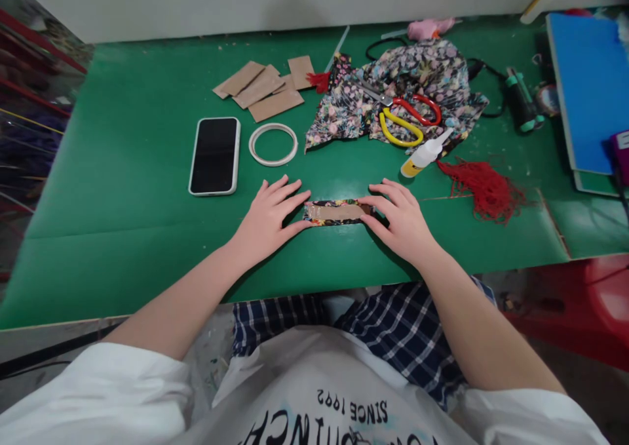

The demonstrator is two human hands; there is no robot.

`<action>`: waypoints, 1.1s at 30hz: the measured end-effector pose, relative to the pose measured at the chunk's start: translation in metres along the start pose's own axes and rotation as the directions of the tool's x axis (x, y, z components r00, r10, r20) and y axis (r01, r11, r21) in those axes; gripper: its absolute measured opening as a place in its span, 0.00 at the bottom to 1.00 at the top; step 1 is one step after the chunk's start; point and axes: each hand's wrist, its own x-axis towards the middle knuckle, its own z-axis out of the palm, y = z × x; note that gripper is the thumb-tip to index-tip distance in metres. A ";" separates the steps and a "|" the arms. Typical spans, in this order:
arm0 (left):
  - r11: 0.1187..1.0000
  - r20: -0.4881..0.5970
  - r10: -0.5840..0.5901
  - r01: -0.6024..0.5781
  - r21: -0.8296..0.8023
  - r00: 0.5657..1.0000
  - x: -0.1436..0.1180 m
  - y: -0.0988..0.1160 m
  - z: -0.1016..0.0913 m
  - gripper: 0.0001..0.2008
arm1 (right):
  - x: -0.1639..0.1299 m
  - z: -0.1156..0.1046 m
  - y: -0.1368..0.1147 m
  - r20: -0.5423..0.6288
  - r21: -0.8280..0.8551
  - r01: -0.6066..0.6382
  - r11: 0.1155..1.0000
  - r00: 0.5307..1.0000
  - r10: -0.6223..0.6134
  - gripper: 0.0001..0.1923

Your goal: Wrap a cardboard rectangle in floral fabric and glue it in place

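A narrow cardboard strip (pixel 339 212) lies flat on the green table, with floral fabric (pixel 334 221) folded over its long edges. At its left end, the thumb and forefinger of my left hand (pixel 269 214) touch the fabric, the fingers spread apart. Over the right end rests my right hand (pixel 401 222), its thumb and forefinger apart on the strip and the other fingers stretched out. My right fingertips partly cover that end. Beyond the strip stands a tilted white glue bottle (pixel 421 159) with a yellow label, lying nearest my right hand.
Behind are a phone (pixel 214 155), a tape roll (pixel 252 151), cardboard pieces (pixel 276 105), scissors (pixel 401 128) on crumpled floral fabric (pixel 339 118), and a pink glue gun (pixel 426 29). Red threads (pixel 489 188), a green-black tool (pixel 521 101) and a blue folder (pixel 590 91) lie rightward.
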 end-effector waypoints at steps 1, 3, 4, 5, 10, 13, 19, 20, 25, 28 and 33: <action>0.999 0.011 -0.026 0.026 -0.018 1.000 0.000 -0.001 -0.001 0.32 | 0.000 0.000 0.000 0.001 0.001 -0.001 1.000 1.000 0.001 0.15; 0.997 0.026 -0.068 0.069 -0.037 0.997 0.000 -0.002 -0.003 0.34 | 0.000 -0.001 -0.001 0.003 0.002 -0.003 1.000 1.000 0.003 0.15; 0.996 0.025 -0.079 0.080 -0.035 0.997 -0.001 -0.001 -0.004 0.33 | 0.000 -0.001 -0.001 0.003 0.004 -0.005 1.000 1.000 0.005 0.15; 0.997 0.010 -0.077 0.078 -0.022 0.997 -0.002 0.002 -0.005 0.32 | 0.000 -0.001 -0.001 0.003 0.007 -0.009 1.000 1.000 0.009 0.16; 0.971 -0.027 0.180 -0.174 0.163 0.983 -0.018 0.033 -0.004 0.23 | 0.001 -0.002 -0.001 0.010 0.010 -0.026 1.000 1.000 0.026 0.18; 0.930 0.081 0.305 -0.315 0.192 0.949 -0.029 0.055 0.003 0.24 | 0.001 -0.002 -0.002 0.011 0.003 -0.023 1.000 1.000 0.023 0.18; 0.937 0.138 0.271 -0.294 0.190 0.953 -0.032 0.065 0.012 0.30 | 0.000 -0.002 -0.002 0.010 0.004 -0.019 1.000 1.000 0.019 0.18; 0.941 0.126 0.266 -0.286 0.182 0.956 -0.029 0.064 0.011 0.27 | 0.000 -0.001 -0.002 0.009 0.007 -0.018 1.000 1.000 0.018 0.18; 0.953 0.020 0.239 -0.238 0.185 0.971 -0.016 0.065 0.009 0.16 | 0.000 -0.001 -0.001 0.008 0.000 -0.014 1.000 1.000 0.014 0.18; 0.943 -0.029 0.245 -0.231 0.240 0.969 -0.014 0.069 0.010 0.13 | 0.000 0.000 -0.001 0.004 -0.009 -0.008 1.000 1.000 0.008 0.17; 0.931 -0.079 0.235 -0.200 0.306 0.969 -0.022 0.072 0.012 0.14 | 0.000 0.000 -0.001 -0.004 -0.008 -0.004 1.000 1.000 0.004 0.17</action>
